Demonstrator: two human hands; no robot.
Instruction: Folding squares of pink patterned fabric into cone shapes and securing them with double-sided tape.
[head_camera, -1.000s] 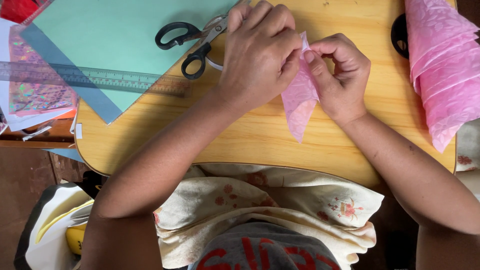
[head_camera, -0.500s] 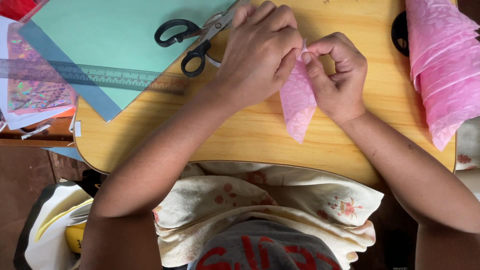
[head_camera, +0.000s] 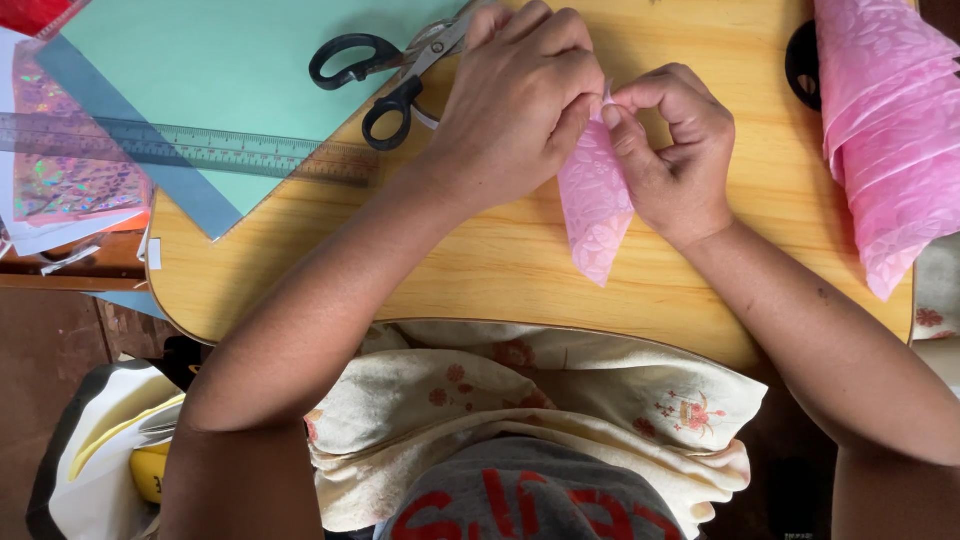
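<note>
My left hand (head_camera: 520, 100) and right hand (head_camera: 672, 150) meet over the wooden counter (head_camera: 500, 260), both pinching the top of a pink embossed piece (head_camera: 595, 205) that tapers to a point toward me. My left fingers (head_camera: 572, 110) close over its upper edge; my right thumb and forefinger clamp the same edge from the other side, the remaining fingers curled in. The piece hangs between the two hands, its tip just above the counter's near half. Black-handled scissors (head_camera: 385, 75) lie just beyond my left hand, partly on a mint-green sheet (head_camera: 230, 70). A clear ruler (head_camera: 190, 150) crosses that sheet, and holographic paper (head_camera: 65, 170) sits at the far left. More pink embossed material (head_camera: 885, 130) is stacked at the counter's right edge, well apart from my hands.
</note>
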